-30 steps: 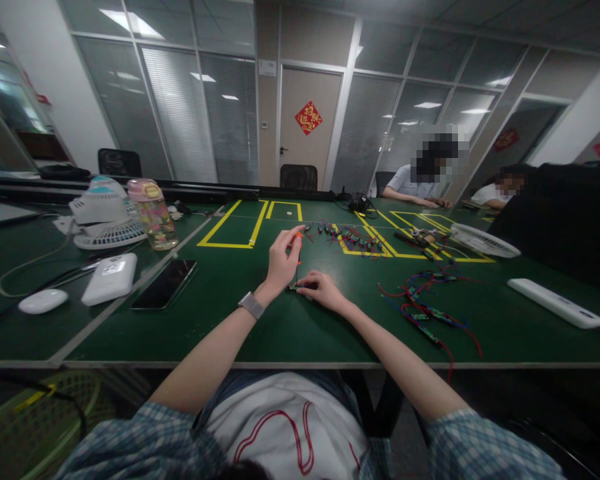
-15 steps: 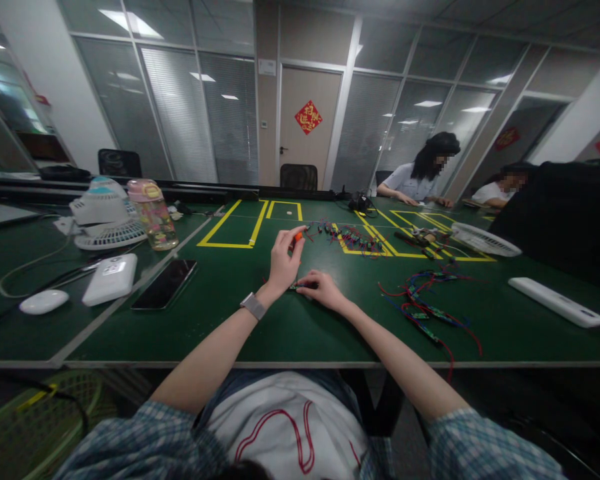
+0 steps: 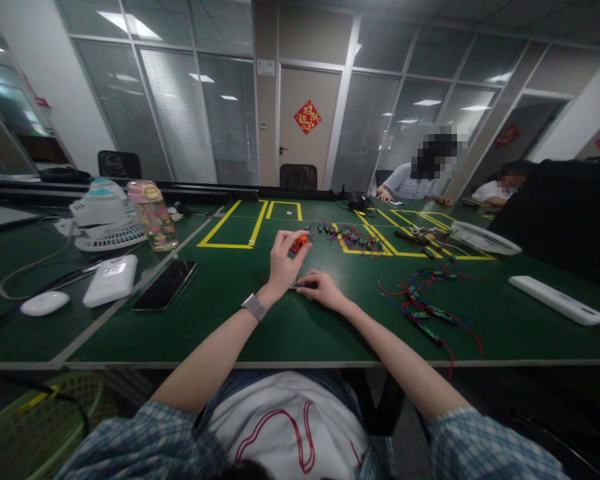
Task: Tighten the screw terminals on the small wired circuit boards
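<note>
My left hand point(image 3: 286, 261), with a metal-banded watch at the wrist, is closed around a small orange object with dark parts point(image 3: 299, 245). Its exact kind is hard to make out, since the fingers cover much of it. Just below and to the right, my right hand point(image 3: 321, 291) rests on the table, thumb and fingertips pinching a small green circuit board point(image 3: 294, 287). Part of the board is hidden by the fingers and the left wrist. Beyond my hands lies a pile of small boards with red and blue wires point(image 3: 355, 237).
Right of my hands lie more wired boards point(image 3: 420, 313), a white power strip-like bar point(image 3: 555, 300) and a white fan grille point(image 3: 485, 239). A phone point(image 3: 165, 285), white power bank point(image 3: 111, 280), bottle point(image 3: 153, 217) and fan point(image 3: 105, 217) stand left. Two people sit at the far right.
The orange object has turned in my left hand, and its thumb and fingers have shifted around it. My right hand stays put. A person's hand across the table has moved left.
</note>
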A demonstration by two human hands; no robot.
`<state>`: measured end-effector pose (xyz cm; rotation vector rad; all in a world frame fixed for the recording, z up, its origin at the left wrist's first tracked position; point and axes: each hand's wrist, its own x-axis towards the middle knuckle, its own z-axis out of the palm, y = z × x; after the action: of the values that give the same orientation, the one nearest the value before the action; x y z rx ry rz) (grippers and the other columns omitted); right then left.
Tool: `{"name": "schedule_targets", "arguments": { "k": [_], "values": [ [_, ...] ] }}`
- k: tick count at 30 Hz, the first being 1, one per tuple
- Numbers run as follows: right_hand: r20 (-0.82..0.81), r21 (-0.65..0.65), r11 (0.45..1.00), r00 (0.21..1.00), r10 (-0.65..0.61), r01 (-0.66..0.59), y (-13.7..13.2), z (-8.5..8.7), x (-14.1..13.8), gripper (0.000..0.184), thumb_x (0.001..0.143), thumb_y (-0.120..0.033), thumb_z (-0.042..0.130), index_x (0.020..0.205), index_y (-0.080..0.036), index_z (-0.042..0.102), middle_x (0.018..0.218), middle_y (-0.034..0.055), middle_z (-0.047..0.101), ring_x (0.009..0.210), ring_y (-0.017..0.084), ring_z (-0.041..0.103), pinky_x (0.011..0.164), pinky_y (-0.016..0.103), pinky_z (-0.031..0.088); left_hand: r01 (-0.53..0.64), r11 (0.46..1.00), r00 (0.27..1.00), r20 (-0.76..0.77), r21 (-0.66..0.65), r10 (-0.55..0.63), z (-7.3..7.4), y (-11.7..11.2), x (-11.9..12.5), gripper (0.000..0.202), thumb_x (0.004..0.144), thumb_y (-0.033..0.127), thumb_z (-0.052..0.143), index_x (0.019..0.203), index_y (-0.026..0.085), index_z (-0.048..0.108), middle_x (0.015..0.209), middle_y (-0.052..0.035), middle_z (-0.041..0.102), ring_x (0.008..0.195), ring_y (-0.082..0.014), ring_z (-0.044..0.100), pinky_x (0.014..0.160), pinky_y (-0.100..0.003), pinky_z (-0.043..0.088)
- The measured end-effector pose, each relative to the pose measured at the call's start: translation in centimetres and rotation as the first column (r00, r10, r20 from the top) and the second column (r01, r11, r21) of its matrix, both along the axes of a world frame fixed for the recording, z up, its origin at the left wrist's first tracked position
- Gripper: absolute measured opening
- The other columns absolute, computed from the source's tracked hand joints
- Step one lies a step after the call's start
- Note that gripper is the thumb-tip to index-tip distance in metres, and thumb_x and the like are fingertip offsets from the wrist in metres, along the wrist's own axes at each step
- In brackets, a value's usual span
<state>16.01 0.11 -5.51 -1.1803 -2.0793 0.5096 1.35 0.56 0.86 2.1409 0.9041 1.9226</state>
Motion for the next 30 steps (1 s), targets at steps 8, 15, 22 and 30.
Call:
{"name": "schedule_targets", "arguments": {
  "k": [8,15,22,30],
  "values": [
    [0.005,0.003,1.000,1.000,0.000,0.000,-0.05,0.00,0.01,0.017,0.076,-0.021,0.072,0.092,-0.019,0.076,0.081,0.0040,0.064,0.073,0.015,0.058,0.070,0.027,0.045,0.035,0.999,0.999,0.016,-0.033,-0.034,-0.26,0.47,0.03,0.025,0.095,0.022,0.043,0.116,0.020,0.057,0.102,-0.0069,0.062,0.087,-0.0148,0.059,0.076,-0.027,0.048],
    [0.012,0.009,1.000,1.000,0.006,-0.006,0.26,-0.37,0.07,0.018,0.076,-0.022,0.072,0.093,-0.018,0.076,0.080,0.0038,0.063,0.071,0.013,0.056,0.069,0.026,0.045,-0.007,1.000,1.000,0.025,-0.003,0.007,-0.14,0.25,-0.03,0.020,0.089,0.025,0.056,0.109,0.022,0.062,0.097,-0.0042,0.059,0.086,-0.0144,0.057,0.075,-0.026,0.048],
    [0.020,0.005,1.000,1.000,0.002,-0.002,0.23,-0.28,0.08,0.018,0.076,-0.022,0.072,0.094,-0.019,0.076,0.080,0.0034,0.062,0.070,0.013,0.056,0.069,0.026,0.044,-0.073,0.997,0.996,0.050,0.015,0.072,-0.06,0.31,-0.03,0.017,0.090,0.023,0.055,0.105,0.020,0.062,0.094,-0.0042,0.058,0.081,-0.0142,0.055,0.073,-0.027,0.047],
    [0.017,0.003,1.000,1.000,0.000,0.000,0.04,-0.11,0.05,0.018,0.076,-0.022,0.072,0.094,-0.018,0.076,0.080,0.0037,0.062,0.071,0.013,0.056,0.068,0.025,0.043,-0.015,1.000,0.997,0.080,-0.026,0.017,-0.40,0.56,-0.17,0.023,0.096,0.021,0.041,0.111,0.020,0.058,0.100,-0.0054,0.062,0.088,-0.0148,0.058,0.078,-0.027,0.046]
  ]
}}
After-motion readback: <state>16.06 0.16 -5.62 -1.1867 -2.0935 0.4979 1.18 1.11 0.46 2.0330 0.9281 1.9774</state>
